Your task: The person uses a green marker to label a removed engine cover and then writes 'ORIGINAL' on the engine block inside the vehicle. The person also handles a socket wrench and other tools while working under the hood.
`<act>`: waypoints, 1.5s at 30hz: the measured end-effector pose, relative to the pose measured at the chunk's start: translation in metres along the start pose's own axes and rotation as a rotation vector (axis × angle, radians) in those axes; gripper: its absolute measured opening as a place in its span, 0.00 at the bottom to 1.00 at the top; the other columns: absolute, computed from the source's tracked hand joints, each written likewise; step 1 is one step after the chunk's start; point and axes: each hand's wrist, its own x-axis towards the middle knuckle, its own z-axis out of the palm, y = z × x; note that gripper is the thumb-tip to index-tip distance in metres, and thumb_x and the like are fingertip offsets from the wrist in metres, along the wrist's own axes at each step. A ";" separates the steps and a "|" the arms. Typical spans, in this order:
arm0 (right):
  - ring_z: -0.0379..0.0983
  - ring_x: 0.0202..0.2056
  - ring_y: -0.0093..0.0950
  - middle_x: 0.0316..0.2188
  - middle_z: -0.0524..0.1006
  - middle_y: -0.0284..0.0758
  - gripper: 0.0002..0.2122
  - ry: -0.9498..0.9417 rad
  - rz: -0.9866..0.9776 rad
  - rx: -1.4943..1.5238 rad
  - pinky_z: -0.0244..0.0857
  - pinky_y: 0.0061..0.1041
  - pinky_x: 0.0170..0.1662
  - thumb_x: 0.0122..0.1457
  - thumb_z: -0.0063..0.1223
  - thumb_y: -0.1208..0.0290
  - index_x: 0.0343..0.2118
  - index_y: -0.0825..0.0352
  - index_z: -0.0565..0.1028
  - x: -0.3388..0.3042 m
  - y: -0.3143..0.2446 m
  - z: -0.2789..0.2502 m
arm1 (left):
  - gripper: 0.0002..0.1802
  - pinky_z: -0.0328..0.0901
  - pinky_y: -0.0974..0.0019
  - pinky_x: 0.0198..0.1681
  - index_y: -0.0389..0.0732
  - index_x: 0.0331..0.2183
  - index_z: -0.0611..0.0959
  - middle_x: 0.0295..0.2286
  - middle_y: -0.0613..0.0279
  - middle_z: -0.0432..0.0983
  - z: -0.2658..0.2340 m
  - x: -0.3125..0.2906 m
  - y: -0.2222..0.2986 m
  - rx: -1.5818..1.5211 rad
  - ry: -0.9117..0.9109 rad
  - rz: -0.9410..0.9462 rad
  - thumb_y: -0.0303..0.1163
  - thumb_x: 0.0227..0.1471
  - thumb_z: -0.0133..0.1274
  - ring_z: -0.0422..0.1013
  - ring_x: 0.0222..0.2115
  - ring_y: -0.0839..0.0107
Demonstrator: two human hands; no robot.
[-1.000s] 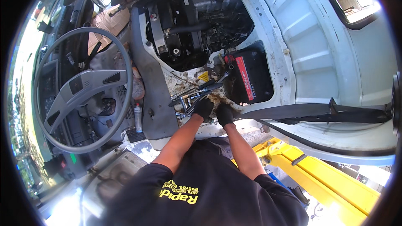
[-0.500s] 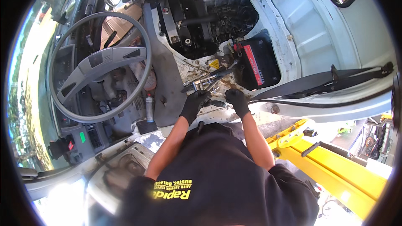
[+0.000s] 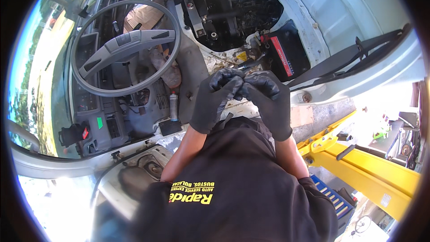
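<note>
black gloves on both hands. the left hand [image 3: 217, 101] and right hand [image 3: 266, 101] meet fingertip to fingertip at chest height, curled in around something small and dark; what it is i cannot tell, it is hidden between the fingers. both hands are closed in a pinch, neither flat nor spread.

just beyond the fingertips, up and a little to the right, a dark tool [image 3: 251, 64] lies on the cab floor, its long axis running low-left to high-right, the near end pointing back toward the hands. it sits about midway between them, the right hand slightly nearer. neither hand touches it.

past the tool is the battery [image 3: 286, 54], black with a red strip, just right of the tool's far end. above both gapes the open engine bay [image 3: 228, 13], crowded with dark parts. the littered floor between hands and battery is narrow: a grey panel edge to the left, the pale door sill [image 3: 349, 83] to the right.

well to the left stand a spray can [image 3: 174, 106] and the steering wheel [image 3: 125, 47]. the yellow lift arm [image 3: 363, 166] lies low right, clear of the reach.
</note>
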 end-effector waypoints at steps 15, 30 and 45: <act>0.75 0.40 0.16 0.39 0.81 0.31 0.10 0.015 0.085 0.159 0.70 0.18 0.44 0.65 0.56 0.80 0.48 0.73 0.79 -0.046 -0.024 0.004 | 0.15 0.75 0.70 0.37 0.33 0.52 0.80 0.39 0.58 0.81 0.005 -0.043 0.004 -0.088 -0.013 0.007 0.27 0.67 0.50 0.79 0.34 0.74; 0.73 0.44 0.15 0.46 0.79 0.33 0.20 -0.101 0.084 0.144 0.69 0.19 0.49 0.63 0.56 0.82 0.58 0.73 0.73 -0.045 -0.021 -0.016 | 0.20 0.72 0.74 0.39 0.31 0.55 0.80 0.41 0.59 0.82 0.013 -0.046 0.017 -0.078 0.003 -0.044 0.24 0.62 0.53 0.79 0.37 0.77; 0.79 0.43 0.23 0.44 0.81 0.38 0.19 -0.002 -0.069 -0.193 0.73 0.25 0.47 0.58 0.61 0.81 0.54 0.70 0.76 -0.044 -0.023 -0.015 | 0.21 0.65 0.80 0.36 0.35 0.54 0.81 0.41 0.64 0.81 0.021 -0.044 0.025 0.059 -0.001 -0.101 0.20 0.60 0.53 0.74 0.36 0.83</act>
